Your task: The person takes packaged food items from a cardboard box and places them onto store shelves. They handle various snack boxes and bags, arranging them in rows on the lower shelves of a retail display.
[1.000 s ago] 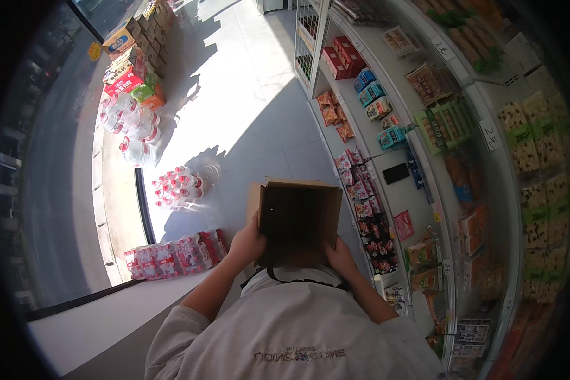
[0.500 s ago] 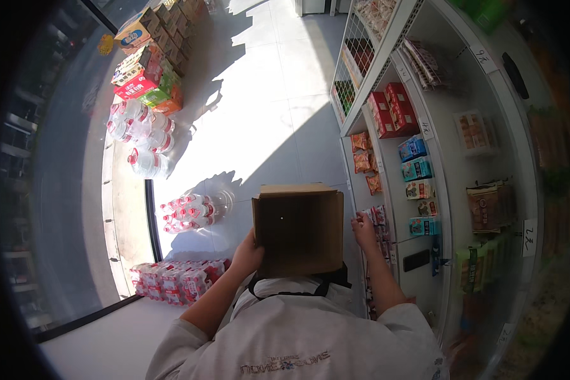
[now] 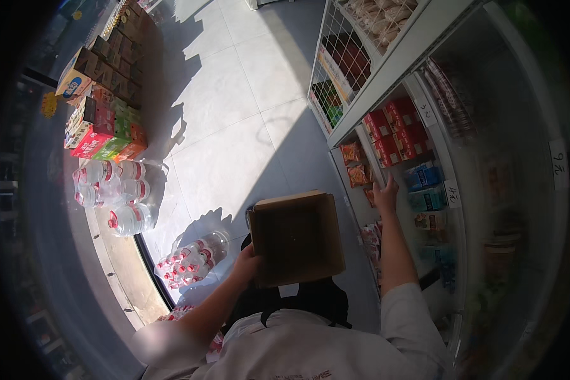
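Note:
My left hand (image 3: 247, 261) grips the left side of an open cardboard box (image 3: 297, 282), held in front of my body with its dark inside facing up. The inside looks bare apart from a tiny bright speck. My right hand (image 3: 386, 192) reaches over the shelf on the right with fingers apart and nothing visible between them. Just left of it lie orange snack bags (image 3: 359, 175). Red boxes (image 3: 400, 131) are stacked a little beyond the fingertips. Blue and teal packets (image 3: 423, 177) sit to the hand's right.
White shelving (image 3: 453, 218) with price tags runs along my right, and a wire-mesh rack (image 3: 345, 57) stands farther ahead. Along the window on the left are shrink-wrapped bottles (image 3: 187, 263), large water jugs (image 3: 130, 218) and stacked cartons (image 3: 111, 130). Sunlit floor tiles (image 3: 228, 107) lie between.
My right hand has moved forward along the shelf, toward the orange bags and red boxes. The view has turned and shifted; my left hand keeps its hold on the box.

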The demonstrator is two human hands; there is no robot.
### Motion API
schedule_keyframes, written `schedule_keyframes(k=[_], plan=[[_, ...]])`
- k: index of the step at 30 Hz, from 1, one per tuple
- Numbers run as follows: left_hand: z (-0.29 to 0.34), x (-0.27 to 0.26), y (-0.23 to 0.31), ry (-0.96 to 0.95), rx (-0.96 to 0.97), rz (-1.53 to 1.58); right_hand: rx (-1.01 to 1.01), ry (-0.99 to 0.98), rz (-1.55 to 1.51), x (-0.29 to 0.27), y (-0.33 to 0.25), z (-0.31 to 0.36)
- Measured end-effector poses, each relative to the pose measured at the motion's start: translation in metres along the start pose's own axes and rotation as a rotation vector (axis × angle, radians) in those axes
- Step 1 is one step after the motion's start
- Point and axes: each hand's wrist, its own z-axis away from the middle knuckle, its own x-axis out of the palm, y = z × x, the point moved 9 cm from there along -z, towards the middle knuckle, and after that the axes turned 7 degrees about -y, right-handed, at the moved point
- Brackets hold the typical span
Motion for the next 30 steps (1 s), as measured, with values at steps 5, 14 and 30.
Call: schedule_keyframes(k=[5,14,30], plan=[[-0.130,0.000,0.017,-0.101,-0.209,0.026,-0.264,0.366,0.127,-0.032,-0.005,-0.031],[-0.377,-0.009,-0.051,-0.233,-0.106,-0.279,-0.349,0.840,-0.138,0.005,0.020,-0.058],[-0.643,0.064,-0.065,-0.444,0.373,-1.032,-0.546,1.310,-0.945,0.045,0.118,0.007]])
